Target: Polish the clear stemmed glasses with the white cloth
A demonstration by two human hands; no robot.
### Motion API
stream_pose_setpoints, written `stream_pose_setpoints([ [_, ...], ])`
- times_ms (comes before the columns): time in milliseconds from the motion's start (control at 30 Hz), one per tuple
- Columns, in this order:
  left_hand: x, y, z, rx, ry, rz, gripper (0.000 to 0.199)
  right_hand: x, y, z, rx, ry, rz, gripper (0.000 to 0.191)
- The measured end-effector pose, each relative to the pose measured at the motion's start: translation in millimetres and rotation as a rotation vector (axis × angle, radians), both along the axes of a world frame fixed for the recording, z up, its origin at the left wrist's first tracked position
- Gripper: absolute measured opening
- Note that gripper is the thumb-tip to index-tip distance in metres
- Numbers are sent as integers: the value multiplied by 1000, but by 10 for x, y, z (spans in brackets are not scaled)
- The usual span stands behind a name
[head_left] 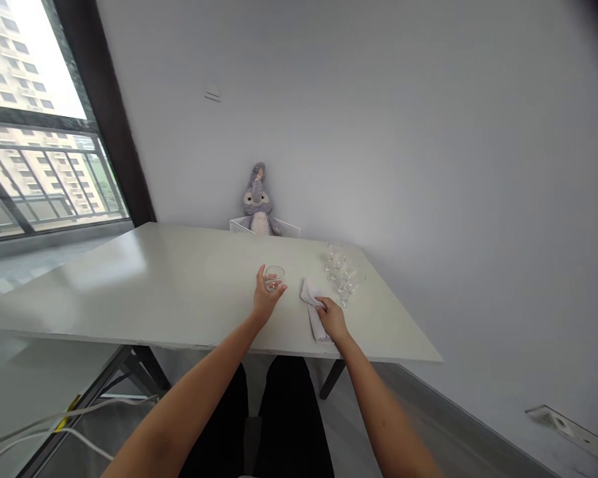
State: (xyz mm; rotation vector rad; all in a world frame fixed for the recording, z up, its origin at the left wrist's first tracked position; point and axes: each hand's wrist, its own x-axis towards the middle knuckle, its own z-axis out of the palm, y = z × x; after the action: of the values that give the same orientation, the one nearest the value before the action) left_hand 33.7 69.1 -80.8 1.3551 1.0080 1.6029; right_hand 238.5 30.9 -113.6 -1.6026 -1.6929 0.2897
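Note:
A clear glass cup (pixel 275 271) is gripped in my left hand (pixel 266 295), its round rim facing up above the table. My thumb and fingers curve around its sides. To the right, my right hand (pixel 331 317) pinches a white cloth (pixel 317 325) that lies partly on the tabletop. One end of the cloth is folded and raised toward the glass. Beyond my right hand stands a cluster of several clear glasses (pixel 342 273); their exact shapes blur together.
The white table (pixel 179 285) stretches far to the left toward a window (pixel 40 133). Behind its far edge, a grey plush rabbit (pixel 259 202) sits in a white basket (pixel 286 229) against the wall. Cables (pixel 54 425) hang at the lower left.

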Motion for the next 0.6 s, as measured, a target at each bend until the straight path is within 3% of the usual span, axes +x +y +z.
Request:
stream_pose_setpoints([
  [167, -69, 98, -3, -37, 43, 11, 82, 15, 5, -22, -4, 9, 5, 32],
  [300, -218, 96, -77, -128, 355, 168, 89, 25, 24, -58, 3, -1, 3, 32],
  [367, -298, 78, -128, -200, 569, 261, 82, 25, 31, -66, 5, -8, 2, 33],
  [433, -357, 72, -166, -257, 710, 264, 69, 24, 30, -65, 9, -12, 2, 33],
  [600, -404, 154, -193, -300, 768, 208, 42, 19, 10, -42, -9, -23, -14, 33],
])
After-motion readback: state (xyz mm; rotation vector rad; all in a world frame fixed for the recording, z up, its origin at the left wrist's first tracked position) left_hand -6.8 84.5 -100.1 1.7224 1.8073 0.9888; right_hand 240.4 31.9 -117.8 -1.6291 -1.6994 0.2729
